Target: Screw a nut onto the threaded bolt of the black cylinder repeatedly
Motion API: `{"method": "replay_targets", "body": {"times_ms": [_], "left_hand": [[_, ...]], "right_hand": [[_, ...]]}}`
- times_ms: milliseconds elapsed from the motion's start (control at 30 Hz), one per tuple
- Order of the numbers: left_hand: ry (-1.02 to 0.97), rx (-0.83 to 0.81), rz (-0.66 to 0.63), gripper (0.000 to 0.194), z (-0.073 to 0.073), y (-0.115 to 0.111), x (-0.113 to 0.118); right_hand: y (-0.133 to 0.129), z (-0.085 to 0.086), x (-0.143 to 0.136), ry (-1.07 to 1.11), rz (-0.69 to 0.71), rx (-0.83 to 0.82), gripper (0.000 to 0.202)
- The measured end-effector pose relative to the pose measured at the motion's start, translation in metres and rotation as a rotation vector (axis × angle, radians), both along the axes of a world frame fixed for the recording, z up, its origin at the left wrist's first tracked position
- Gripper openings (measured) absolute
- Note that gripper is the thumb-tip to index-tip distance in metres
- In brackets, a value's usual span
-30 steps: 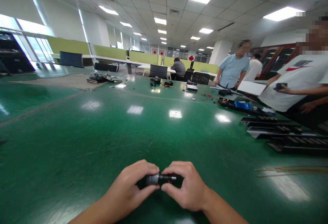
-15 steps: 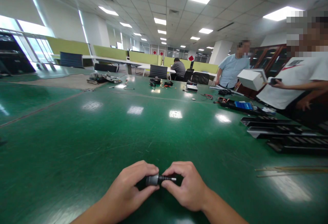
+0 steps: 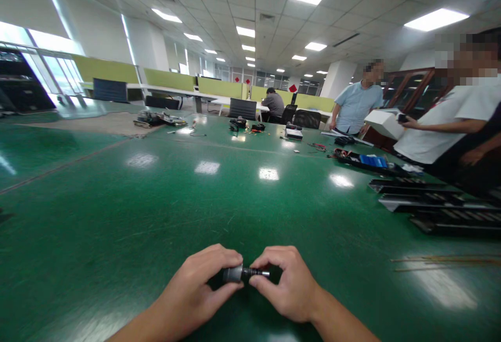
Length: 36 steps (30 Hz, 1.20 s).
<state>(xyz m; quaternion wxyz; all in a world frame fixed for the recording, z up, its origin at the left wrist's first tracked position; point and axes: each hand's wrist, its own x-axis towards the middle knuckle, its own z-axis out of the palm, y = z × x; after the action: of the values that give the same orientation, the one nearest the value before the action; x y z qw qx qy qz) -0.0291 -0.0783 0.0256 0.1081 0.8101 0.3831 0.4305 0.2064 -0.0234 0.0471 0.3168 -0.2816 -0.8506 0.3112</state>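
A small cylindrical part with a thin shaft (image 3: 234, 274) lies level between my hands, just above or on the green tabletop. Its thick grey-black body is pinched between the thumb and fingers of my left hand (image 3: 203, 279). The narrower black shaft points right and ends in a bright silver tip. My right hand (image 3: 287, 284) closes thumb and forefinger around this shaft, and the tip shows past them. The exact kind of part is too small to tell.
Black metal channels (image 3: 438, 201) and thin brass-coloured rods (image 3: 446, 261) lie on the green table (image 3: 188, 201) at right. Beyond them sits a dark tray with a blue item (image 3: 371, 161). Two people stand at the right; another sits farther back. Cables and devices line the far edge.
My right fingers have shifted very slightly right along the shaft; my left hand keeps its hold. At the right, the person in white has leaned and moved a hand holding a dark object.
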Motion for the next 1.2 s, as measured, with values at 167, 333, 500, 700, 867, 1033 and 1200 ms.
{"method": "replay_targets", "body": {"times_ms": [167,333,500,700,867,1033,1200], "left_hand": [[0.001,0.016,0.008,0.037,0.0002,-0.0003,-0.0008],[-0.007,0.019,0.004,0.038,0.0026,-0.0011,-0.0005],[-0.008,0.031,0.018,0.038,0.0027,-0.0011,-0.0006],[-0.004,0.044,0.019,0.037,0.0048,-0.0020,-0.0021],[-0.003,0.052,0.040,0.036,0.0055,-0.0004,-0.0035],[-0.009,0.057,0.063,0.037,0.0051,0.0005,-0.0045],[-0.011,0.057,0.070,0.036,0.0042,-0.0001,-0.0053]], "right_hand": [[-0.0013,0.0004,0.0011,0.018,0.003,0.003,0.005],[-0.0005,0.0009,0.0019,0.024,0.006,0.005,0.005],[0.0010,0.0026,0.0020,0.025,0.000,0.007,0.005],[0.0011,0.0045,0.0024,0.029,0.006,0.007,0.005],[0.0016,0.0074,0.0023,0.039,0.001,0.014,0.004],[0.0024,0.0050,0.0027,0.039,-0.005,0.016,0.005],[0.0042,0.0030,0.0020,0.042,-0.039,0.004,0.008]]}}
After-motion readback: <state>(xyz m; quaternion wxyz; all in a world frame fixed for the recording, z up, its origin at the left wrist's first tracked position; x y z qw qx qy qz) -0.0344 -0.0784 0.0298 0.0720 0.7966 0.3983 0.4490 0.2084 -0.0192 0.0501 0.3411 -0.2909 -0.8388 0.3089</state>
